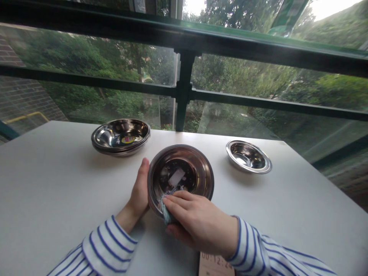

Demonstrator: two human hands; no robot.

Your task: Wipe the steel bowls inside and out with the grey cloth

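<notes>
A shiny metal bowl (205, 172) is tilted toward me above the table, and its inside faces me. My left hand (139, 191) grips it at the left rim, thumb up along the edge and the other fingers hidden behind. Inside the lower left of the bowl, my right hand (195, 214) presses a greyish patterned cloth (168, 214) against the wall. Part of the cloth is covered by the fingers. A pale rectangular patch shows on the bowl's bottom, perhaps a reflection.
Stacked metal bowls (120, 136), the top one with a yellow and red sticker, stand at the back left of the white table (71, 184). Another metal bowl (248, 157) sits at the back right. A phone (215, 264) showing a timer lies partly under my right wrist. Behind is a green-framed window (184, 92).
</notes>
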